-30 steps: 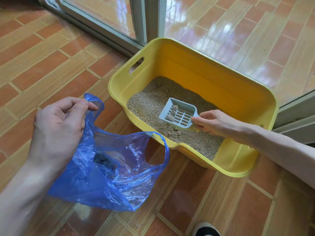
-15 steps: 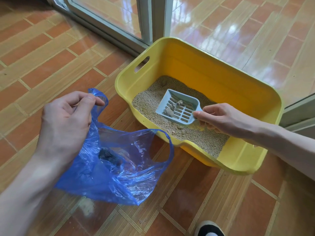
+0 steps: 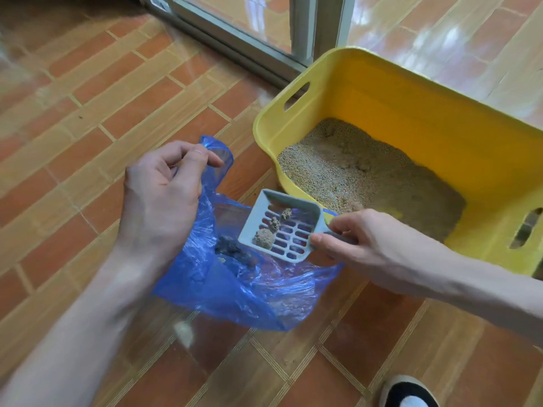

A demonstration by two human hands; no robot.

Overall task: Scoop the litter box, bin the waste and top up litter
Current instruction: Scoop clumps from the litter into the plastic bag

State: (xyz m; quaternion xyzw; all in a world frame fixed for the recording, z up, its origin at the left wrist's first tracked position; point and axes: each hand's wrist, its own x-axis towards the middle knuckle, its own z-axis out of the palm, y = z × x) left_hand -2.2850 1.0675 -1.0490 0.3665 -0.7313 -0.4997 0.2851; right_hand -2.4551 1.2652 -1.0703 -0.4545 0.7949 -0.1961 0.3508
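A yellow litter box (image 3: pixel 393 92) with tan litter (image 3: pixel 361 174) stands on the tiled floor at the right. My right hand (image 3: pixel 361 245) grips the handle of a pale blue slotted scoop (image 3: pixel 282 227), held over the mouth of a blue plastic bag (image 3: pixel 249 286). Three litter clumps (image 3: pixel 264 237) lie in the scoop, which tilts down toward the bag. My left hand (image 3: pixel 161 195) pinches the bag's upper edge and holds it up. Dark waste (image 3: pixel 232 251) lies inside the bag.
A sliding glass door frame (image 3: pixel 305 27) runs behind the box. A black and white shoe (image 3: pixel 408 392) shows at the bottom right. Brick-pattern floor tiles (image 3: pixel 88 98) spread to the left.
My right hand lifted the scoop with its clumps out of the litter box and carried it left, over the open bag. My left hand kept its pinch on the bag.
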